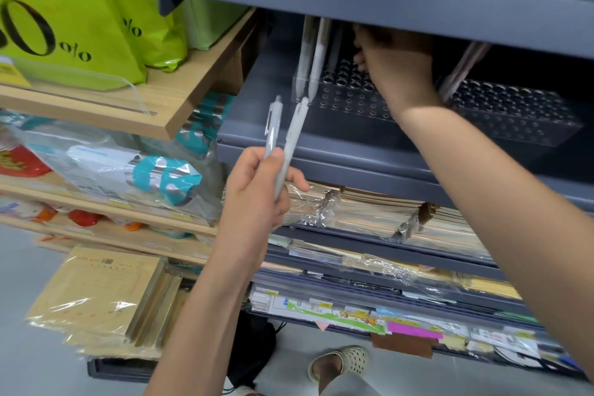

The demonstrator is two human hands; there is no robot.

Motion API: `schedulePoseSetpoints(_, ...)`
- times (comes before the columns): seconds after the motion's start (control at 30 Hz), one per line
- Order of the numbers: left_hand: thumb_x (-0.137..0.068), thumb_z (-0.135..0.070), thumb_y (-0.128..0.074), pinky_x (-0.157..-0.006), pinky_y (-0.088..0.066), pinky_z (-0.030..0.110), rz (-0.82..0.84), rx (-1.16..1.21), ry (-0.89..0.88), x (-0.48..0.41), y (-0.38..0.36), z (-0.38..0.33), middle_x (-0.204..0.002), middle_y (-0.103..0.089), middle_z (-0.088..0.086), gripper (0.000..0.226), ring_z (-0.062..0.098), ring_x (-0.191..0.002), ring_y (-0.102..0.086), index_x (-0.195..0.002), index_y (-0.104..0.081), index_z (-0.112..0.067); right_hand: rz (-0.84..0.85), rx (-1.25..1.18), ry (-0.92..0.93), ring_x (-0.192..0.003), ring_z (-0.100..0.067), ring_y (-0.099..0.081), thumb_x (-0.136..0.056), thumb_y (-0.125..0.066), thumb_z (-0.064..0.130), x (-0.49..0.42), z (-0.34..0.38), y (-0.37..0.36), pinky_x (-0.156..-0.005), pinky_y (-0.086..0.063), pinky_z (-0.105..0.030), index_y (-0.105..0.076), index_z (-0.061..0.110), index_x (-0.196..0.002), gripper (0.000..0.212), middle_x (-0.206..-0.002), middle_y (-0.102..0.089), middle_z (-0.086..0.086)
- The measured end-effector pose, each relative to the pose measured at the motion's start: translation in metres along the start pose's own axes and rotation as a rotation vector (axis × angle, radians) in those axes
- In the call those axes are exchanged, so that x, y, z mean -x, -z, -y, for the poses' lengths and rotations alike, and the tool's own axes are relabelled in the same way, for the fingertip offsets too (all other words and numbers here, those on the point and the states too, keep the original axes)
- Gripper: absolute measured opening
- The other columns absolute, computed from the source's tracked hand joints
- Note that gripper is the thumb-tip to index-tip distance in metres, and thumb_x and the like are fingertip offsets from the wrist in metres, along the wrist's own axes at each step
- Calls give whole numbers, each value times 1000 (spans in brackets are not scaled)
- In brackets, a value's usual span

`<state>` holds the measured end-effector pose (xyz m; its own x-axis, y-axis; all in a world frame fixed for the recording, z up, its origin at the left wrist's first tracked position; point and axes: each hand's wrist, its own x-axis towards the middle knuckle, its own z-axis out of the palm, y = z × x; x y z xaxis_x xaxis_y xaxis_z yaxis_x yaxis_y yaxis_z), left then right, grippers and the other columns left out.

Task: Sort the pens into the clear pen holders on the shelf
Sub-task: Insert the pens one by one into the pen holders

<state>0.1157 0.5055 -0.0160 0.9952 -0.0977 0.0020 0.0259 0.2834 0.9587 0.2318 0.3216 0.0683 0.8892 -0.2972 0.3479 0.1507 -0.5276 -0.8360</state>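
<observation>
Green bags point(64, 26) are seen on the wooden shelf point(180, 96) at the far left, and just right of it two pale grey pens point(286, 145) are gripped side by side in the left hand point(257, 196), clicker ends pointed up toward the grey shelf point(321, 151). On that shelf a clear pen holder point(347, 96) is set, with two white pens point(308, 55) stood in its left end. The right hand point(398, 67) is held over the holder's holes with its fingers lost in shadow, so its grip cannot be told, and a second clear holder point(514, 112) with pinkish pens point(463, 64) is placed further right.
</observation>
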Motion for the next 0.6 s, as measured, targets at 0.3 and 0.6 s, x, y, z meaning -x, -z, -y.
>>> schedulePoseSetpoints(0.3,-102,-23,-50,-39,-29,20,51,-9,-75,-3,-8,7,-82,-69,2,12,9,-42,-36,-96,-52,-13,494,-271,-67,-56,-15,-62,-84,-75,26,80,-3,9,-49,-49,-24,-71,14,-87,14,-72,-71,-4)
schedulePoseSetpoints(0.6,-107,-28,-42,-37,-25,19,-14,-15,-33,-6,-4,5,-72,-59,0,26,8,-39,-32,-104,-68,-23,-224,-581,104,-57,-14,-63,-96,-46,-6,43,-14,35,-65,-56,-32,-58,2,-93,16,-69,-69,2)
